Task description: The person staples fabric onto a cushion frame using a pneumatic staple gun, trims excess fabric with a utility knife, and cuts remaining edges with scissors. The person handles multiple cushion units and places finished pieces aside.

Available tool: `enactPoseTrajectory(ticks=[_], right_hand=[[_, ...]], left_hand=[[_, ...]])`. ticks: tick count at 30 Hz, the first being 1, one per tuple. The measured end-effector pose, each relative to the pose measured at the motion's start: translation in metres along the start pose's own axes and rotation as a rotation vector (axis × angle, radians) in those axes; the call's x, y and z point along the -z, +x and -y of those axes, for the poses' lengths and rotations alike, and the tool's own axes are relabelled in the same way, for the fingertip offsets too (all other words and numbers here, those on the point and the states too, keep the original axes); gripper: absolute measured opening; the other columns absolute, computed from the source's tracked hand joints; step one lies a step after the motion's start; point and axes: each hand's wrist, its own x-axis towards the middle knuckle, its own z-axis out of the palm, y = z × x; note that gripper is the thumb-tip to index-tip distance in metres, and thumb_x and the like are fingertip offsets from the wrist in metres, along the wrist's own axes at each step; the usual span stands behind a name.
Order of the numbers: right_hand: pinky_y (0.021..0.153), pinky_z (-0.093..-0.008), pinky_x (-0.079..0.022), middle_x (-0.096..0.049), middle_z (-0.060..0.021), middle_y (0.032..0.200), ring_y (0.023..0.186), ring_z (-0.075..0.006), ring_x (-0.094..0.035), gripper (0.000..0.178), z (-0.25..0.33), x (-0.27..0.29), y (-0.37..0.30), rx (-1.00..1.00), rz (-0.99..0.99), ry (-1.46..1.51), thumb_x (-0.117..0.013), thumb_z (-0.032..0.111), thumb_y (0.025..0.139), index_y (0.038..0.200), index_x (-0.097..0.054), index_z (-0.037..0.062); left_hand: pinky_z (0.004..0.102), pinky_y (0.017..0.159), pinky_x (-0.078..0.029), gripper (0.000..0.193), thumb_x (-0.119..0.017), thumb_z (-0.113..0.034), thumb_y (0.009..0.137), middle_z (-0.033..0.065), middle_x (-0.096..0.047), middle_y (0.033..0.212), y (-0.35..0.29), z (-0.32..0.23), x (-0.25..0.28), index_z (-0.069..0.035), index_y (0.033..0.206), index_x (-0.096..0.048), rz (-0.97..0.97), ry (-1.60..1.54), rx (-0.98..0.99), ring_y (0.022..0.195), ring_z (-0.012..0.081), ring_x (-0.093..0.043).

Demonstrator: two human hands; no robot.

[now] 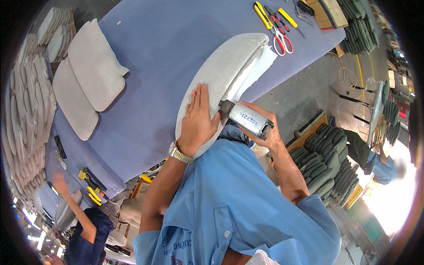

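A curved, pale grey upholstered cushion (221,66) stands tilted on the blue-grey covered table, against my front. White lining (256,73) shows along its right edge. My left hand (196,119) lies flat on the cushion's near part, fingers stretched out and thumb toward the tool. My right hand (267,121) is closed around a staple gun (247,118) with a silver body and black ends. The staple gun's nose is at the cushion's right edge, next to my left thumb; whether it touches cannot be made out. Its handle is mostly hidden by the hand.
Red-handled scissors (282,43), a yellow utility knife (263,16) and a yellow screwdriver (288,17) lie at the table's far edge. Two joined grey cushion pieces (97,66) lie left. Stacked green cushions (324,154) stand right. A co-worker's arm (77,207) reaches in at lower left.
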Motion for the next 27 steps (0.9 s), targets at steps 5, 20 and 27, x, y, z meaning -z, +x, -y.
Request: enactPoseTrajectory(ticks=[5,20,27], right_hand=[[0.093,-0.0352,-0.056,-0.073,-0.0158,0.120,0.106,-0.0251,-0.073,0.068,0.007,0.009,0.012,0.027,0.092,0.073,-0.080,0.005,0.069,0.135,-0.064,0.0025],[0.095,-0.0369,-0.056,-0.073,-0.0149,0.121,0.106,-0.0264,-0.073,0.071,0.015,0.000,0.001,0.008,0.060,0.049,-0.079,0.004,0.067,0.136,-0.064,0.0040],[0.100,-0.0378,-0.054,-0.070,-0.0146,0.126,0.115,-0.0259,-0.070,0.071,0.016,-0.007,0.002,0.041,0.071,0.151,-0.079,0.006,0.067,0.136,-0.060,0.0045]], left_hand=[[0.0603,0.117,-0.036,0.094,-0.074,-0.016,0.086,0.0317,-0.027,0.163,-0.001,0.001,-0.003,0.003,0.160,-0.019,0.000,-0.056,0.002,0.152,0.0477,-0.028],[0.0598,0.117,-0.037,0.095,-0.073,-0.006,0.081,0.0317,-0.031,0.161,0.000,0.007,-0.003,0.005,0.159,-0.021,-0.057,-0.061,-0.045,0.150,0.0466,-0.032],[0.0544,0.119,-0.036,0.098,-0.078,-0.009,0.079,0.0306,-0.033,0.161,-0.002,0.015,-0.014,0.006,0.159,-0.023,-0.098,-0.060,-0.105,0.150,0.0452,-0.034]])
